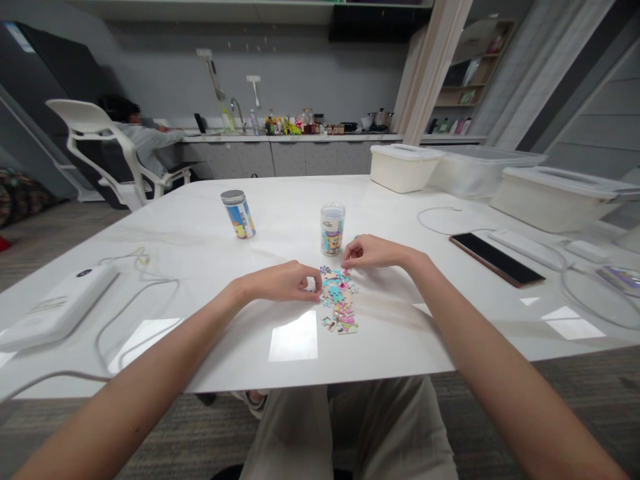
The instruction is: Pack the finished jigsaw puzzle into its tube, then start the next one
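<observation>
Loose jigsaw puzzle pieces (340,293), in turquoise, pink and cream, lie in a heap on the white table (215,333). My left hand (287,281) is at the heap's left edge, thumb and forefinger curled towards each other; anything between their tips is too small to make out. At the far right corner of the heap, my right hand (370,251) has its fingers pinched together at a small pinkish puzzle piece (346,271). Just behind the heap stands a clear plastic jar (333,230) with a cartoon label. Farther left is a blue and yellow can (239,215) with a grey lid.
On the left lie a white power bank-like device (63,307) and looping cables (143,283). A dark phone (495,259) rests on the right, near lidded storage bins (403,168). Another person (150,143) sits at the back left beside a white chair (83,120).
</observation>
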`<move>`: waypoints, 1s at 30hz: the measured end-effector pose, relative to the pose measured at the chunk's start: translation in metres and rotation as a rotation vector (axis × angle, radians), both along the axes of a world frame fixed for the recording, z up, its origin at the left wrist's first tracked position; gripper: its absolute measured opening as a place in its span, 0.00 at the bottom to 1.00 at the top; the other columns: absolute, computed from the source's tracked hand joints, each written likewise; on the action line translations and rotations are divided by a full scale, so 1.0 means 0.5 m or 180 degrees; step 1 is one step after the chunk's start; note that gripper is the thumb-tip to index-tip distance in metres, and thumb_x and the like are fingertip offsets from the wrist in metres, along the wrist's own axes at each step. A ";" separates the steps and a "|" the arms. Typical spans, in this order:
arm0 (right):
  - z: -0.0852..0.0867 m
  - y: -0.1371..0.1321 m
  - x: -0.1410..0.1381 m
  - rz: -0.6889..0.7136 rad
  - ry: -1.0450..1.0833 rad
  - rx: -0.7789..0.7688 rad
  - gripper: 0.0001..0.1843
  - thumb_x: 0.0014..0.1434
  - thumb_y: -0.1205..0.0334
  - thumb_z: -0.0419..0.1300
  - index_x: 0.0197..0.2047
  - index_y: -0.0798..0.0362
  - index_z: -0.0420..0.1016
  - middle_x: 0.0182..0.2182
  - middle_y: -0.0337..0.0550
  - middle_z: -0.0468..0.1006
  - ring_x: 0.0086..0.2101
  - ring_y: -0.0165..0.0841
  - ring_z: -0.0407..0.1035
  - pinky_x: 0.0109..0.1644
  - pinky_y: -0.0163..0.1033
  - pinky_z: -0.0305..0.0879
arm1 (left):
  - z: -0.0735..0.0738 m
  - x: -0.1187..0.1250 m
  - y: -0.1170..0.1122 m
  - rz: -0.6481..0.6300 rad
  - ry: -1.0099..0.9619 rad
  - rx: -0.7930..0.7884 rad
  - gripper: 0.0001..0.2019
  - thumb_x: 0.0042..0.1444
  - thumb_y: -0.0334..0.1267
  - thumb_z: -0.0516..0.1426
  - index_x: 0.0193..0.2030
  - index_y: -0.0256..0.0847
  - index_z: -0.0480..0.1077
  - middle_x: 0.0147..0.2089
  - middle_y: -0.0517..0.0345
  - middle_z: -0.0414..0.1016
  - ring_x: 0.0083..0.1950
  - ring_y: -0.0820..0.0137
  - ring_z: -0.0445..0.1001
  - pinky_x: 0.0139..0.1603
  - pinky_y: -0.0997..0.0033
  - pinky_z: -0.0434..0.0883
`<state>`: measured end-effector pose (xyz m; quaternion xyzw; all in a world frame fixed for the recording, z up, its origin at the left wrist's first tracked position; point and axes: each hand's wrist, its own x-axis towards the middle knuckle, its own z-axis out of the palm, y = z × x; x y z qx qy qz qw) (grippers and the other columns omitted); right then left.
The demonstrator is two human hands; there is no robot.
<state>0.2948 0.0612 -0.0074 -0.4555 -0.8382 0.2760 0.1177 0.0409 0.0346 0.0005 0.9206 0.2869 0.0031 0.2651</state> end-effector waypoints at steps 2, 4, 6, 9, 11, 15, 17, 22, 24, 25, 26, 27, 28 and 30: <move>-0.006 -0.002 -0.012 0.0169 0.0091 0.0046 0.16 0.49 0.50 0.64 0.38 0.50 0.80 0.22 0.36 0.72 0.23 0.30 0.63 0.28 0.37 0.57 | -0.002 -0.001 0.001 0.0040 0.0029 0.0013 0.11 0.56 0.46 0.57 0.40 0.42 0.73 0.21 0.66 0.63 0.23 0.75 0.61 0.31 0.74 0.60; -0.014 -0.003 -0.027 0.0241 0.0125 0.0055 0.19 0.47 0.51 0.66 0.43 0.49 0.80 0.21 0.34 0.70 0.23 0.29 0.62 0.27 0.37 0.57 | -0.003 -0.002 0.000 0.0047 0.0018 0.0010 0.11 0.56 0.45 0.57 0.39 0.41 0.73 0.21 0.66 0.63 0.23 0.76 0.60 0.30 0.75 0.60; -0.022 -0.003 -0.040 0.0284 0.0174 -0.0027 0.18 0.47 0.53 0.67 0.41 0.49 0.79 0.22 0.34 0.69 0.23 0.29 0.62 0.26 0.36 0.56 | -0.003 -0.002 -0.001 0.0023 -0.0006 -0.0006 0.10 0.55 0.45 0.57 0.38 0.41 0.72 0.21 0.66 0.63 0.22 0.76 0.59 0.29 0.75 0.59; -0.030 -0.003 -0.049 0.0316 0.0221 -0.0107 0.11 0.49 0.54 0.66 0.34 0.50 0.78 0.24 0.37 0.72 0.25 0.29 0.63 0.27 0.36 0.57 | -0.004 -0.001 -0.002 0.0008 0.0007 -0.0026 0.10 0.56 0.44 0.57 0.37 0.40 0.72 0.21 0.66 0.63 0.22 0.77 0.59 0.29 0.75 0.59; -0.031 -0.004 -0.050 0.0328 0.0196 -0.0092 0.09 0.51 0.55 0.64 0.30 0.51 0.76 0.25 0.38 0.73 0.26 0.30 0.64 0.28 0.37 0.58 | -0.002 -0.002 -0.002 0.0033 0.0040 -0.0020 0.10 0.56 0.44 0.57 0.37 0.40 0.72 0.21 0.66 0.63 0.22 0.76 0.60 0.29 0.75 0.60; -0.032 -0.006 -0.052 0.0326 0.0229 0.0031 0.06 0.52 0.57 0.63 0.30 0.51 0.74 0.28 0.40 0.74 0.28 0.31 0.65 0.30 0.38 0.61 | 0.008 -0.010 0.002 0.0064 0.0114 0.0044 0.11 0.56 0.45 0.56 0.37 0.40 0.74 0.21 0.65 0.64 0.23 0.75 0.61 0.30 0.74 0.60; -0.035 -0.007 -0.055 0.0308 0.0259 0.0107 0.07 0.52 0.57 0.63 0.33 0.51 0.74 0.28 0.40 0.73 0.28 0.32 0.66 0.31 0.39 0.62 | 0.014 -0.016 0.005 0.0111 0.0150 0.0067 0.12 0.56 0.46 0.56 0.38 0.41 0.74 0.21 0.65 0.64 0.23 0.75 0.61 0.30 0.74 0.60; -0.043 -0.007 -0.066 0.0296 0.0200 0.0221 0.16 0.53 0.50 0.63 0.42 0.50 0.75 0.28 0.39 0.73 0.27 0.32 0.66 0.31 0.39 0.61 | 0.016 -0.025 0.011 0.0209 0.0173 0.0014 0.15 0.53 0.50 0.58 0.41 0.42 0.74 0.22 0.65 0.64 0.22 0.75 0.61 0.28 0.75 0.58; -0.044 -0.007 -0.068 0.0337 0.0199 0.0229 0.15 0.53 0.50 0.63 0.41 0.50 0.75 0.28 0.39 0.73 0.28 0.32 0.66 0.31 0.39 0.61 | 0.013 -0.024 0.012 0.0212 0.0215 -0.0005 0.15 0.53 0.50 0.58 0.42 0.42 0.74 0.23 0.65 0.65 0.23 0.75 0.62 0.28 0.75 0.58; -0.043 -0.007 -0.068 0.0352 0.0210 0.0223 0.15 0.53 0.50 0.63 0.40 0.50 0.76 0.28 0.39 0.72 0.28 0.32 0.65 0.31 0.39 0.61 | 0.012 -0.024 0.011 0.0213 0.0240 -0.0006 0.15 0.54 0.50 0.58 0.42 0.42 0.74 0.24 0.64 0.66 0.24 0.74 0.63 0.29 0.75 0.59; -0.042 -0.008 -0.068 0.0353 0.0230 0.0210 0.14 0.53 0.50 0.63 0.39 0.50 0.76 0.28 0.39 0.72 0.28 0.32 0.65 0.30 0.39 0.61 | 0.011 -0.023 0.011 0.0215 0.0270 0.0000 0.15 0.55 0.50 0.57 0.42 0.43 0.74 0.24 0.64 0.67 0.25 0.74 0.64 0.30 0.75 0.59; -0.040 -0.009 -0.067 0.0351 0.0254 0.0185 0.14 0.53 0.50 0.63 0.39 0.50 0.76 0.27 0.39 0.72 0.27 0.32 0.65 0.30 0.39 0.61 | 0.010 -0.023 0.011 0.0218 0.0302 0.0007 0.14 0.55 0.50 0.57 0.41 0.43 0.74 0.25 0.63 0.69 0.25 0.74 0.65 0.31 0.74 0.60; -0.038 -0.010 -0.066 0.0356 0.0271 0.0156 0.15 0.53 0.50 0.63 0.40 0.50 0.76 0.27 0.39 0.72 0.27 0.32 0.65 0.30 0.39 0.61 | 0.010 -0.022 0.011 0.0227 0.0330 0.0018 0.14 0.56 0.50 0.56 0.41 0.43 0.74 0.25 0.63 0.70 0.26 0.73 0.66 0.32 0.74 0.60; -0.034 -0.013 -0.063 0.0388 0.0286 0.0102 0.15 0.52 0.52 0.64 0.40 0.50 0.76 0.28 0.39 0.72 0.28 0.32 0.66 0.30 0.39 0.62 | 0.009 -0.022 0.011 0.0234 0.0376 0.0018 0.14 0.56 0.49 0.56 0.40 0.42 0.73 0.26 0.62 0.71 0.26 0.74 0.67 0.32 0.74 0.61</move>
